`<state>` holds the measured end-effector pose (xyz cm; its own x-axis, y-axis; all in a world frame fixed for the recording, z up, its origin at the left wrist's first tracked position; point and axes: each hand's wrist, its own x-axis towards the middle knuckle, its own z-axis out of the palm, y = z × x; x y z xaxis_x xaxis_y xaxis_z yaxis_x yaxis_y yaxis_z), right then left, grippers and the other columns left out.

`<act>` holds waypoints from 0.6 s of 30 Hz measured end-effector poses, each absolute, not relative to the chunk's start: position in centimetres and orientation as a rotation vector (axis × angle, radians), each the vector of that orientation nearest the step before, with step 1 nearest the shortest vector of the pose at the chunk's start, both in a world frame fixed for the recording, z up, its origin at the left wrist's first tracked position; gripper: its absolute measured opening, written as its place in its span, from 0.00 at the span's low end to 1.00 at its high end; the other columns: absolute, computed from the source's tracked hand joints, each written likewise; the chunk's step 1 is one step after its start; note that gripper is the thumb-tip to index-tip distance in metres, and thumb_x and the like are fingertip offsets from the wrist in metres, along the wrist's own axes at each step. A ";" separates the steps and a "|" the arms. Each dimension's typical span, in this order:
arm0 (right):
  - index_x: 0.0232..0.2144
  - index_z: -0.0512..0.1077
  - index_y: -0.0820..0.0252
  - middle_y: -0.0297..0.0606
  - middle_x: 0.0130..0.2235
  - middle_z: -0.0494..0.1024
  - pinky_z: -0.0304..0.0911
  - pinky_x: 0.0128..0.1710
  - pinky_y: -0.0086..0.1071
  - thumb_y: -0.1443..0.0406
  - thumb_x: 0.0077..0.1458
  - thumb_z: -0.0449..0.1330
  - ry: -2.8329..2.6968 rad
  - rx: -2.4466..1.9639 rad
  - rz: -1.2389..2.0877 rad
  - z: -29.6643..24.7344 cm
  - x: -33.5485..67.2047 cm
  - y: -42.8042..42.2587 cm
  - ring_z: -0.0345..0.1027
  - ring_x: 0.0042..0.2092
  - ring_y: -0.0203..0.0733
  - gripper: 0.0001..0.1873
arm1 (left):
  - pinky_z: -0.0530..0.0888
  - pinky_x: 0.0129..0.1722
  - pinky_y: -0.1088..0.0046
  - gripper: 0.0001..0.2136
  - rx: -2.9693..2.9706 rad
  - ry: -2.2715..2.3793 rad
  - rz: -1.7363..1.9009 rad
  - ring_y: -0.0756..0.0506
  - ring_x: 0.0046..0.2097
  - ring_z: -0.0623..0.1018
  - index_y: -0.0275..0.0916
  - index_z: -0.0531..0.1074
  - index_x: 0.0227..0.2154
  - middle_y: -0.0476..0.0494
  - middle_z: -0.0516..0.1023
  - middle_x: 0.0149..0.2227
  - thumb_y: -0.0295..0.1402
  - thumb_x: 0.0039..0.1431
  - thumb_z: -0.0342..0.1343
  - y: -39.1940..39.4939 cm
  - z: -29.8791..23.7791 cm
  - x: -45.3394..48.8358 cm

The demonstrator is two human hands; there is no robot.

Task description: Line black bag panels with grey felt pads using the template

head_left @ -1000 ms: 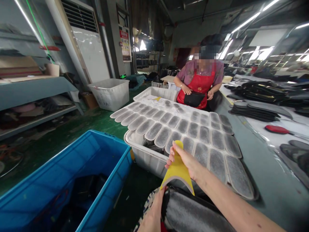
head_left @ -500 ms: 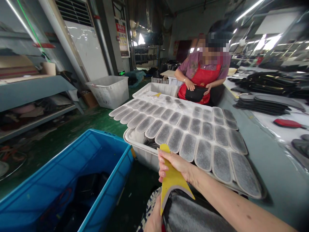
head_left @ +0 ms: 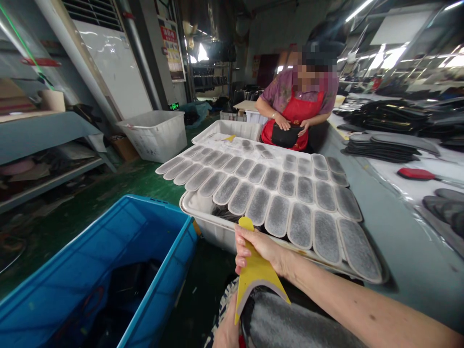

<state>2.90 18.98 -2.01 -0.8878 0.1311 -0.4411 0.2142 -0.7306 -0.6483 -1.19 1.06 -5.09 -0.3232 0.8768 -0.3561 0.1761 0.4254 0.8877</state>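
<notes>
My right hand [head_left: 259,249] is closed around the narrow neck of a flat yellow tool [head_left: 255,275] with a rounded top and a curved, two-pointed lower end. That curved notch fits around the rounded end of a black case-like piece [head_left: 286,316] with a grey fuzzy panel, at the bottom of the view. Beside the piece's left end is my left hand [head_left: 226,326], gripping it with the thumb side showing; its other fingers are hidden. The lower part of the piece runs out of view.
Rows of grey oval panels [head_left: 278,212] lie on a board over a white bin [head_left: 213,227]. A blue crate [head_left: 155,208] with black items stands at left. Across the board, a co-worker in a red apron [head_left: 300,113] holds a black case [head_left: 286,135]. Black stacks [head_left: 380,147] lie at right.
The camera view has shifted slightly, so the surroundings sit a little further left. Both hands keep their hold, and the yellow tool stays against the piece's rounded end.
</notes>
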 end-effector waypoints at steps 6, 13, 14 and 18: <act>0.22 0.58 0.57 0.24 0.15 0.60 0.66 0.30 0.39 0.42 0.50 0.62 1.295 0.702 -2.813 -0.9 2.7 19.8 0.60 0.21 0.35 0.28 | 0.60 0.64 0.55 0.29 0.983 1.738 0.979 0.32 0.63 0.65 0.42 0.62 0.60 0.37 0.68 0.61 0.44 0.57 0.56 1.1 -4.7 -1.4; 0.26 0.66 0.57 0.22 0.17 0.60 0.57 0.31 0.29 0.53 0.51 0.67 2.084 0.895 -2.676 6.1 8.6 22.4 0.52 0.22 0.31 0.17 | 0.65 0.62 0.58 0.27 1.479 1.691 1.030 0.38 0.64 0.65 0.46 0.55 0.63 0.39 0.64 0.63 0.40 0.63 0.53 0.3 -2.8 -3.3; 0.26 0.68 0.57 0.23 0.19 0.61 0.53 0.28 0.29 0.56 0.50 0.68 2.299 0.918 -2.405 6.8 9.9 21.8 0.51 0.23 0.31 0.15 | 0.67 0.61 0.61 0.27 1.619 1.698 1.041 0.39 0.64 0.65 0.45 0.54 0.64 0.39 0.64 0.63 0.39 0.64 0.52 0.6 -2.2 -3.9; 0.29 0.71 0.56 0.29 0.29 0.71 0.53 0.29 0.31 0.63 0.54 0.62 2.861 0.802 -1.037 7.2 13.9 17.3 0.62 0.29 0.36 0.04 | 0.74 0.53 0.65 0.16 2.182 1.703 0.804 0.43 0.52 0.74 0.41 0.63 0.56 0.41 0.73 0.52 0.29 0.67 0.44 3.5 1.5 -5.4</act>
